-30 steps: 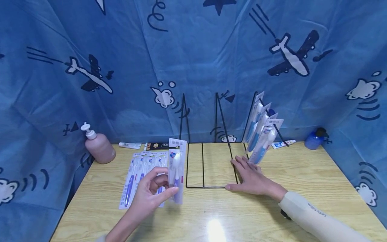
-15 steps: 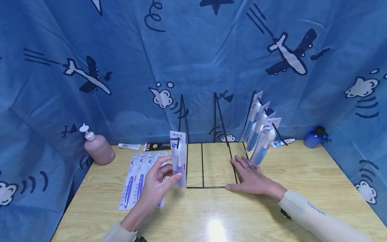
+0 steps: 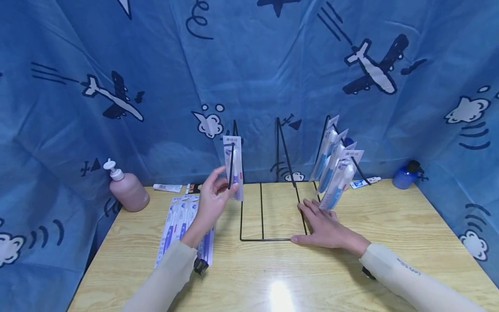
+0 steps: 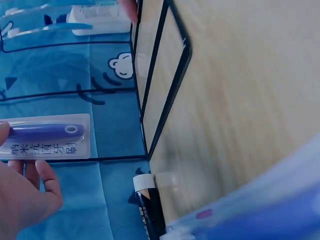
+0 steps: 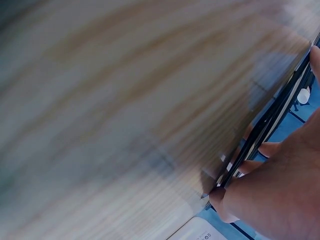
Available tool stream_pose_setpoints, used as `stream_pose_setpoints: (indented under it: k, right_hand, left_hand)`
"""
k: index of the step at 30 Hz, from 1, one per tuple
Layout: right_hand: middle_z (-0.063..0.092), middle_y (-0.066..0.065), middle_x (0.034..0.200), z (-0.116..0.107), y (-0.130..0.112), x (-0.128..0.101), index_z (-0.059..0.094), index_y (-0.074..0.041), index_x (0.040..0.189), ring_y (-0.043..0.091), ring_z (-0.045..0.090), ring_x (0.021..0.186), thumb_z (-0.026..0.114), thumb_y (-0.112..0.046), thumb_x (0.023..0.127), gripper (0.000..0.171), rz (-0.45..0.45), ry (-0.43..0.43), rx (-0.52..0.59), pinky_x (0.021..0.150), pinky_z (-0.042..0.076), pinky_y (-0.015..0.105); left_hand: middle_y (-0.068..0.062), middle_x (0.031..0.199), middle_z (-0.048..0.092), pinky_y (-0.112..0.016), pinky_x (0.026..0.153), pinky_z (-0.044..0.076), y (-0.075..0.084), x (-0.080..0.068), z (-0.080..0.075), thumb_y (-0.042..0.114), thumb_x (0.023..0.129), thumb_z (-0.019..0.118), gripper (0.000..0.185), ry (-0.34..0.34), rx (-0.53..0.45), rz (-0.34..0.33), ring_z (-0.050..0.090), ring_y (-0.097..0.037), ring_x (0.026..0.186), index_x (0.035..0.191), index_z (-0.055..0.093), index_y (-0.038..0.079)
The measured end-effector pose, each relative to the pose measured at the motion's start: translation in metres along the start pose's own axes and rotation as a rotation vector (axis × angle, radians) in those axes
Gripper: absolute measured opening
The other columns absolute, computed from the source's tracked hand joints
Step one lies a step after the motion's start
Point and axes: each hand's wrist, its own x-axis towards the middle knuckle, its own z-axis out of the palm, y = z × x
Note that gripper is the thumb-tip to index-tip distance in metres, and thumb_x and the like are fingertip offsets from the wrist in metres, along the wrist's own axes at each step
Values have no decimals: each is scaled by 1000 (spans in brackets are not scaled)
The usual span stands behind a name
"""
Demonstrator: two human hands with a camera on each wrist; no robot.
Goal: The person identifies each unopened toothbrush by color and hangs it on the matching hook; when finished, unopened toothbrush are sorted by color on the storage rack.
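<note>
In the head view my left hand [image 3: 214,190] pinches a packaged purple toothbrush [image 3: 238,173] near its lower end. The pack is upright, its top on the left prong of a black wire rack [image 3: 262,212]; the prong's front part shows before the pack. In the left wrist view, thumb and fingers lie on either side of the toothbrush pack [image 4: 60,145]. My right hand [image 3: 321,225] rests on the rack's base at the front right, fingers extended over the wire. Several packaged blue toothbrushes [image 3: 339,186] hang on the right prong. The middle prong [image 3: 286,151] carries nothing.
Several purple toothbrush packs [image 3: 171,227] lie on the wooden table [image 3: 312,277] under the left forearm. Behind them are a white tube [image 3: 167,187] and a dark tube [image 3: 193,188]. A pink pump bottle [image 3: 130,190] stands left, a blue bottle [image 3: 404,177] right.
My left hand has carried the purple toothbrush pack up and back, from in front of the left prong to along it. The right hand stays on the rack's base.
</note>
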Motion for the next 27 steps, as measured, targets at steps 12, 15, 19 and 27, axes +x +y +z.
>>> stream_pose_setpoints:
  k: [12, 15, 19, 27]
  right_hand:
    - [28, 29, 173, -5, -3, 0, 36, 1, 167, 56, 21, 159, 74, -71, 93, 111, 40, -43, -10, 112, 24, 85]
    - [28, 29, 173, -5, -3, 0, 37, 1, 167, 55, 21, 159, 74, -71, 93, 110, 39, -45, -11, 114, 25, 83]
    - [29, 29, 173, -3, -1, 0, 37, 1, 167, 56, 21, 159, 73, -71, 93, 110, 38, -43, -18, 113, 26, 82]
    - [28, 28, 173, -2, -1, 0, 37, 0, 168, 54, 21, 159, 73, -73, 93, 111, 45, -35, -19, 110, 26, 85]
  left_hand:
    - [-19, 103, 78, -26, 79, 58, -8, 44, 10, -7, 99, 76, 52, 9, -33, -48, 72, -16, 89, 148, 60, 2]
    - [-16, 103, 79, -26, 79, 58, -10, 50, 9, -6, 99, 75, 53, 4, -40, -60, 72, -14, 88, 149, 59, 3]
    - [-19, 103, 77, -25, 78, 57, -12, 53, 7, -8, 98, 76, 52, -3, -45, -51, 71, -17, 88, 148, 60, 1]
    - [-23, 128, 67, -53, 100, 52, -11, 54, 4, 1, 99, 79, 59, -35, 42, -6, 63, -34, 116, 153, 58, 7]
